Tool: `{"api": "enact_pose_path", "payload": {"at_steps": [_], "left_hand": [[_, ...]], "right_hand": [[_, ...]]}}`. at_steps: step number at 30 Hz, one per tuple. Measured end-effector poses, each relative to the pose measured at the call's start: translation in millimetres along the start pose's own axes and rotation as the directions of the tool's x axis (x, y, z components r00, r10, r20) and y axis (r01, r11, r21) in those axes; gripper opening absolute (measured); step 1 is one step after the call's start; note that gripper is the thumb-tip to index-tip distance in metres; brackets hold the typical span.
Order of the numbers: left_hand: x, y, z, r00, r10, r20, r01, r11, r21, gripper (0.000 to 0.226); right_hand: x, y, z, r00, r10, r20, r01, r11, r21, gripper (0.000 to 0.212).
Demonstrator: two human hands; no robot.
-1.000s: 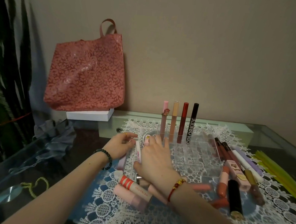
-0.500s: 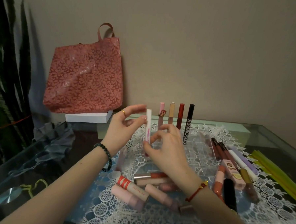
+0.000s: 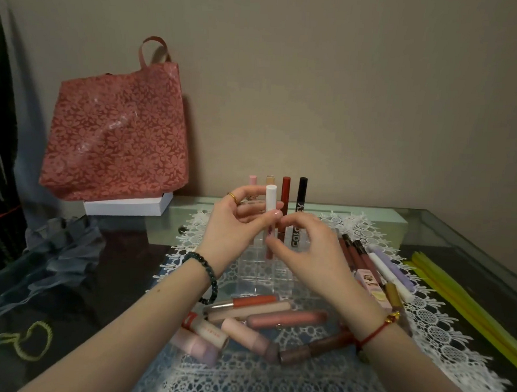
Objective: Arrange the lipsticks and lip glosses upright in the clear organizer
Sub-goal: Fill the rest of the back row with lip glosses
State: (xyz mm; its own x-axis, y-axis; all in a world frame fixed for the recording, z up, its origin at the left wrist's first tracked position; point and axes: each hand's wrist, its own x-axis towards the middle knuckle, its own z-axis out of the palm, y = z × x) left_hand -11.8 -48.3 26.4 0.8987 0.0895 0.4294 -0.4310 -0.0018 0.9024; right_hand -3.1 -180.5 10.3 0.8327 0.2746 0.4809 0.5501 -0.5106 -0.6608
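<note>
Pinching the white-capped gloss (image 3: 271, 196) upright, left grip (image 3: 235, 221) and right grip (image 3: 311, 246) partly hide four tubes (image 3: 302, 192) standing in the organizer (image 3: 256, 273).

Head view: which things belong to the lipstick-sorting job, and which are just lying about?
Job: white-capped tube in the left hand; clear organizer; four tubes standing in it; loose tubes in front; loose tubes at right.
Lying about: red bag; white box; grey cloth; yellow strips; green cord.

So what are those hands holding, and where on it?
A white-capped lip gloss, upright: left hand pinches it just below the cap, right hand pinches its lower half.
</note>
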Motion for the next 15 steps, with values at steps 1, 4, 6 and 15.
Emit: {"api": "enact_pose_path", "payload": {"at_steps": [1,4,6,15], "left_hand": [[0.9,-0.8,2.9,1.0,-0.007,0.003,0.007,1.0,-0.003,0.027],[4.3,-4.9,12.9,1.0,-0.021,0.02,0.021,1.0,-0.012,0.023],[6.2,-7.6,20.8,1.0,-0.012,0.023,0.012,1.0,-0.025,0.023],[19.3,-15.5,55.7,1.0,0.006,-0.019,-0.007,0.998,-0.069,0.024]], "right_hand": [[0.2,2.7,-4.0,1.0,-0.007,-0.02,0.008,0.999,0.039,0.017],[2.1,14.2,-14.3,0.996,-0.001,-0.09,0.016,0.987,0.159,0.019],[3.4,20.1,-18.7,0.994,0.018,-0.104,0.008,0.97,0.244,0.023],[16.1,32.2,-35.5,0.979,0.015,-0.202,0.053,0.944,0.327,0.024]]}}
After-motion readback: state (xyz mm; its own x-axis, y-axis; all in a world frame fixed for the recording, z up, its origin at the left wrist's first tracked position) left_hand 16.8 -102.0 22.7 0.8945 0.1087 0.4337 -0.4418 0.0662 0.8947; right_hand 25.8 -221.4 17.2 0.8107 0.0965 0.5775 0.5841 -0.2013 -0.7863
